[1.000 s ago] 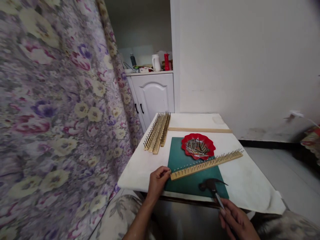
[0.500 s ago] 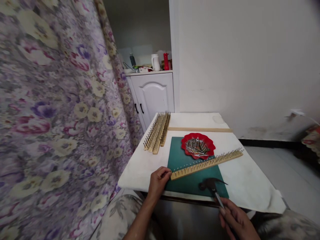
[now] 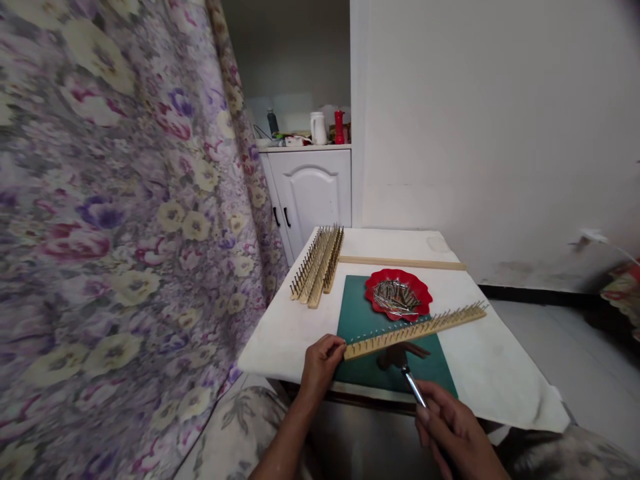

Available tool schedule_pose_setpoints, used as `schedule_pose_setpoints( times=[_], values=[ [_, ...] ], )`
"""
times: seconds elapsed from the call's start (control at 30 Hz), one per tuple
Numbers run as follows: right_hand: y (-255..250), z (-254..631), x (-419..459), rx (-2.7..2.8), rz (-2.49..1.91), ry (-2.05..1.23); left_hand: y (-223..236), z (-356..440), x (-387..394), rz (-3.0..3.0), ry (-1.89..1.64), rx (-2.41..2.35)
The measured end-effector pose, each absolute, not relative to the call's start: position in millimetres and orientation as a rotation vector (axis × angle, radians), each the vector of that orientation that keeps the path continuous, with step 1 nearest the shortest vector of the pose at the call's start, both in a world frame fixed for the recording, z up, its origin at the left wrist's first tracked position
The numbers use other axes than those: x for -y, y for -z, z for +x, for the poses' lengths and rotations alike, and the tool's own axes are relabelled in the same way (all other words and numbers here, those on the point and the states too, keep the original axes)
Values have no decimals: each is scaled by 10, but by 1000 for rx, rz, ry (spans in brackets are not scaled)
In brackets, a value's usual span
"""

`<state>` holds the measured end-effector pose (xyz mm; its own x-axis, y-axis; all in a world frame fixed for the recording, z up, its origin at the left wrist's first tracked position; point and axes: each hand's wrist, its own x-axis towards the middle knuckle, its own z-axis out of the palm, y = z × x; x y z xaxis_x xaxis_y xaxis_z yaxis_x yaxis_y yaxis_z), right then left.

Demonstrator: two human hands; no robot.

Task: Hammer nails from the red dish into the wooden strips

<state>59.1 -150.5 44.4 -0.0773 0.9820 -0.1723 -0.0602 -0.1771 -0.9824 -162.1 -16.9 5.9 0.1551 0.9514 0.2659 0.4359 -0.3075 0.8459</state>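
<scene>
Our wooden strip (image 3: 400, 339), studded with upright nails, lies aslant over the green mat (image 3: 357, 292), running rightward and away from the left hand (image 3: 321, 363); that hand pinches its near end between thumb and fingers; our right hand (image 3: 455, 427) is closed round the handle of the hammer (image 3: 413, 384), whose head hangs beyond the fingers, close to the strip's near side.

We judge a steady pinch at the very end best, with fingertips clear of the hammer's path; since the far end reaches past the mat, we would check that the strip sits flat; a looser wrist and straight, square taps should spare the nails from bending.

Beyond both hands, the red dish (image 3: 371, 287) holds loose nails (image 3: 395, 297); the bench (image 3: 500, 373) carries everything.
</scene>
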Motion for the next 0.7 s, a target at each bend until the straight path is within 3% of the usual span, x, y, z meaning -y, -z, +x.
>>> schedule_pose_setpoints(
  times=[0.2,0.7],
  values=[
    [-783,209,1146,1366,-1179,-1399,-74,-1619,185,1822,-1092,-1319],
    [-723,36,946,1623,-1281,-1115,-48,-1624,194,1754,-1121,-1284]
  ],
)
